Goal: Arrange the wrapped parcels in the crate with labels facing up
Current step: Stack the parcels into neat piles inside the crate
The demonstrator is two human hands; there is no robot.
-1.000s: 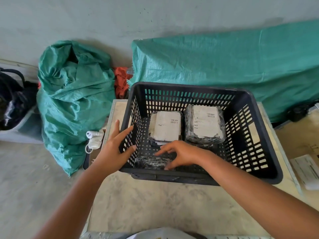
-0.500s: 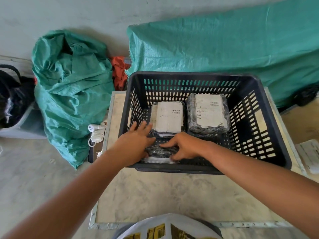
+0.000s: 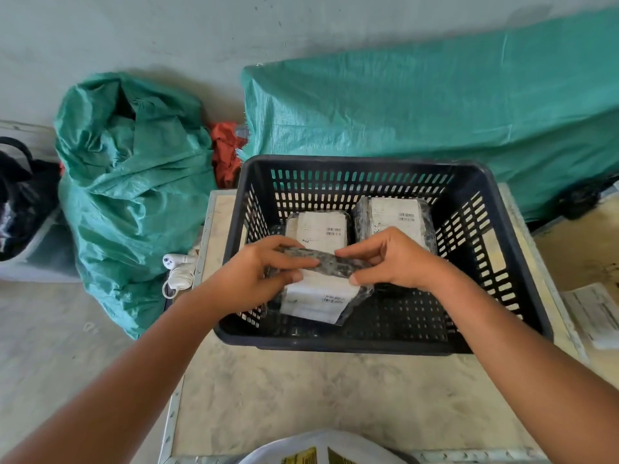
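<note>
Both hands' grip closed on tilted parcel (image 3: 321,289), label half-hidden, crate (image 3: 512,262)

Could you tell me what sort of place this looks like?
Probably a small parcel packing or dispatch area: labelled wrapped parcels lie in a dark plastic crate on a worn table, with green woven sacks on the bare floor.
</note>
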